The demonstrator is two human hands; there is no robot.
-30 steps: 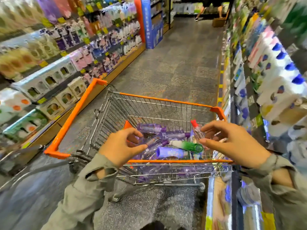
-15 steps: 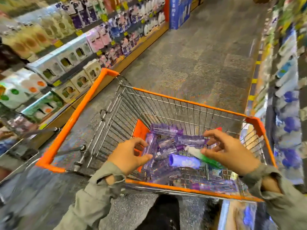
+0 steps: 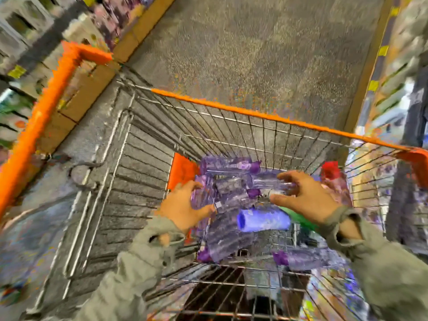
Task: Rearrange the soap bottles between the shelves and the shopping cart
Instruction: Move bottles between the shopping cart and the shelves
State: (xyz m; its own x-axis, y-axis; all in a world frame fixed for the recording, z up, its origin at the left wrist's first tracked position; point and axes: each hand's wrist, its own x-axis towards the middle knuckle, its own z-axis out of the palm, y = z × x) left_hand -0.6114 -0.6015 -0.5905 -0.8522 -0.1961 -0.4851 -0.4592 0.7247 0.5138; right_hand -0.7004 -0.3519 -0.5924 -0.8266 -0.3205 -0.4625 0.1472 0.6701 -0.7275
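Observation:
The wire shopping cart with an orange rim fills the head view, which is blurred. Several clear purple soap bottles lie piled on its floor, together with a lavender bottle, a green bottle and a red-capped bottle. My left hand is down in the cart and grips a purple bottle between thumb and fingers. My right hand hovers with spread fingers over a clear purple bottle; it holds nothing that I can make out.
Stocked shelves line the aisle on the left and on the right, the right one close to the cart. Speckled grey floor stretches ahead of the cart.
My head has tilted down over the cart. My right hand has let go of the red-capped bottle, which now lies at the cart's right side. Both hands have sunk lower onto the pile.

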